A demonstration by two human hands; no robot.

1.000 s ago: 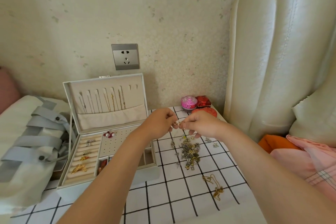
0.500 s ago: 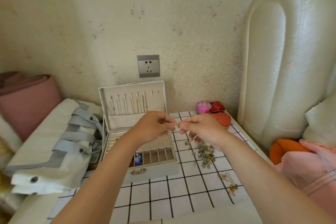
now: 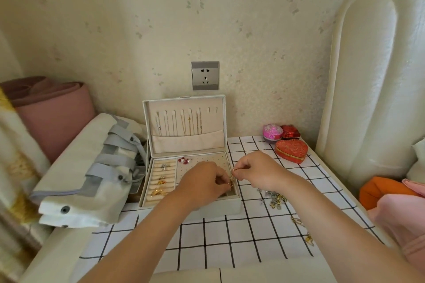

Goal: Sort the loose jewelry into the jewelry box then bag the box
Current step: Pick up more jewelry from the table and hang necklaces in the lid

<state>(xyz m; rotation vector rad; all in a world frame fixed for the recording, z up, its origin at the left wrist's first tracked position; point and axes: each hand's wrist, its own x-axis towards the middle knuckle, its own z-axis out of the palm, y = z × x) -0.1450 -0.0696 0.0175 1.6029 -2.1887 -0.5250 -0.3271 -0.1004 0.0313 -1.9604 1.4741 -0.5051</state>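
Sorting in mid-pinch

Tangled silver-and-gold jewelry pile point(image 3: 274, 198) lay just nearer than the right hand point(image 3: 259, 172). It and the left hand point(image 3: 202, 182), fingers curled, pinched a thin gold piece point(image 3: 232, 178) between them, above the open white leatherette jewelry box point(image 3: 186, 142).

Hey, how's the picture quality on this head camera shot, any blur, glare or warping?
Head view: soft, even light, no glare or hard shadows; wide-angle warp bows the headboard and the edges; the fabric at the far left edge is smeared; the gold piece pinched by the left hand and right hand over the jewelry box is too small and soft to identify.
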